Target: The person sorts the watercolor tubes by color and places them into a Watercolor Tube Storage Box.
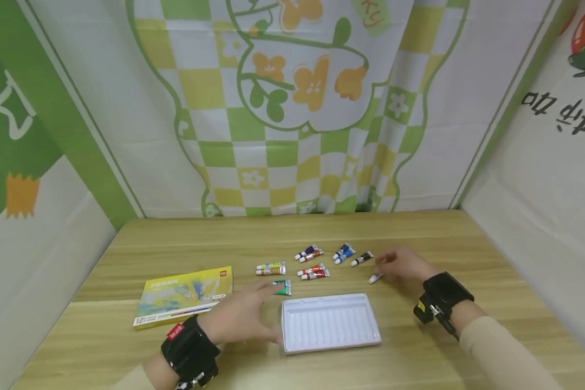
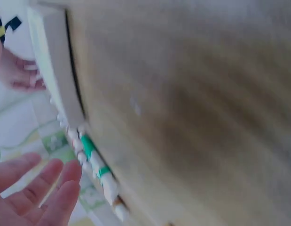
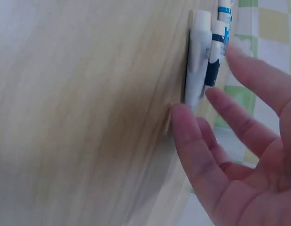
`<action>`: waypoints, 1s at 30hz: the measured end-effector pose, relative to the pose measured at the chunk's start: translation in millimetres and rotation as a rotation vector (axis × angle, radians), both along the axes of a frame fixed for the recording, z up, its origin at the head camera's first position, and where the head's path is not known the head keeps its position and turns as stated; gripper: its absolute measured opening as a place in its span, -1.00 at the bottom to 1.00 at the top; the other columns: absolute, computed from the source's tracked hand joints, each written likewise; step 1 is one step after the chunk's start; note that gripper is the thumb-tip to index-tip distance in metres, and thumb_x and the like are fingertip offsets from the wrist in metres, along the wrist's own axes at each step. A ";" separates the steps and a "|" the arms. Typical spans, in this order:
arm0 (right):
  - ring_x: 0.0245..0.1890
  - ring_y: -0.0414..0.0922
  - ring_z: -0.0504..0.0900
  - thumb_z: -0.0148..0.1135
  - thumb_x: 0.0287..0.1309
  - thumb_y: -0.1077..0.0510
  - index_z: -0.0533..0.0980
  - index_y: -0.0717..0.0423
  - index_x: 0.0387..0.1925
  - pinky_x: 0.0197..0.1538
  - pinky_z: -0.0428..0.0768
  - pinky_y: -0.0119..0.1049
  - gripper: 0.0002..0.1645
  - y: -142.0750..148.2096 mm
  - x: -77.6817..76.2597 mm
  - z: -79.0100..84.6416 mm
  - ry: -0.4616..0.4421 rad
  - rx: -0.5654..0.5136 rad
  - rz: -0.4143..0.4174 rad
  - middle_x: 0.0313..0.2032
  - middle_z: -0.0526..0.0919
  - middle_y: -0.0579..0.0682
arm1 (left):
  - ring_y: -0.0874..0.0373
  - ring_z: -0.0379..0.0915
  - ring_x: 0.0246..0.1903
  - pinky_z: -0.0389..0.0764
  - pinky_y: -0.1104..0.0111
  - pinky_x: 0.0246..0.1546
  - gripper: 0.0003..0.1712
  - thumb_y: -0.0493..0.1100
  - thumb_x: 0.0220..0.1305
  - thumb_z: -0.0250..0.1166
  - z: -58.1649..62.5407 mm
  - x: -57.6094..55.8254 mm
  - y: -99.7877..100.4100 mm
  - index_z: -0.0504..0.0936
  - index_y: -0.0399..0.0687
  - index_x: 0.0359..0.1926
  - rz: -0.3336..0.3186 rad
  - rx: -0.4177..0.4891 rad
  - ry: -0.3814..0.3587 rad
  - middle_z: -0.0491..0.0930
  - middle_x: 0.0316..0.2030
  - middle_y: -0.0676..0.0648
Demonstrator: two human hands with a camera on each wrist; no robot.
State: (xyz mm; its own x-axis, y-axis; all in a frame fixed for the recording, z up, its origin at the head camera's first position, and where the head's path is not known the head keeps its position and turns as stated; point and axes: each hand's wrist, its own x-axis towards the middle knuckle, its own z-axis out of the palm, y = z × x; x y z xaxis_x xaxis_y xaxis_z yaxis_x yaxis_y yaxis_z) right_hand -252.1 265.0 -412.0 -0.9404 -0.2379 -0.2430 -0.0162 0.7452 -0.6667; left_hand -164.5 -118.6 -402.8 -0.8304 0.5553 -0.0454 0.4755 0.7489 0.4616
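Note:
My right hand [image 1: 404, 264] is at the far end of a white-capped pale paint tube [image 1: 375, 278] lying on the table. In the right wrist view its fingers are spread loosely around that tube's [image 3: 199, 52] end, and a black-banded tube [image 3: 215, 59] lies beside it. My left hand [image 1: 244, 314] hovers left of the white plastic tray [image 1: 331, 347], thumb and fingers apart and holding nothing. Its fingertips partly cover the green paint tubes [image 1: 284, 288] in the head view. In the left wrist view they are apart from the green tube [image 2: 89, 146].
Yellow, red, purple-brown and blue tube pairs lie behind the tray, including red tubes [image 1: 314, 273] and blue tubes [image 1: 343, 253]. A black tube [image 1: 362, 259] lies near my right hand. The yellow paint box [image 1: 182, 295] is at left. A patterned curtain [image 1: 297, 162] hangs behind the table.

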 end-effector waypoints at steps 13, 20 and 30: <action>-0.46 -0.19 0.60 0.33 -0.04 0.30 0.51 0.49 -0.13 -0.36 0.65 -0.32 -0.58 -17.6 -0.3 -8.0 0.035 -0.040 -0.070 -0.26 0.61 0.23 | 0.07 0.42 -0.03 0.56 0.25 0.01 0.33 0.30 -0.50 0.55 -12.2 0.0 22.5 0.24 -0.20 0.34 -0.064 -0.084 0.006 0.37 0.10 -0.11; -0.48 -0.18 0.61 0.35 -0.07 0.31 0.48 0.51 -0.09 -0.35 0.66 -0.30 -0.52 -18.8 2.0 -9.4 0.010 -0.087 -0.095 -0.31 0.56 0.20 | -0.02 0.35 0.08 0.49 0.16 0.11 0.32 0.31 -0.51 0.55 -10.0 4.0 25.5 0.28 -0.23 0.30 -0.060 -0.102 0.008 0.36 0.15 -0.15; -0.28 -0.13 0.67 0.27 0.07 0.29 0.32 0.52 0.12 -0.12 0.65 -0.29 -0.40 -12.3 -0.9 -5.7 -0.127 -0.310 -0.115 -0.20 0.56 0.18 | 0.01 0.38 0.00 0.55 0.16 0.00 0.26 0.32 -0.53 0.55 -9.1 5.0 24.2 0.34 -0.17 0.26 -0.066 -0.125 0.028 0.40 0.10 -0.10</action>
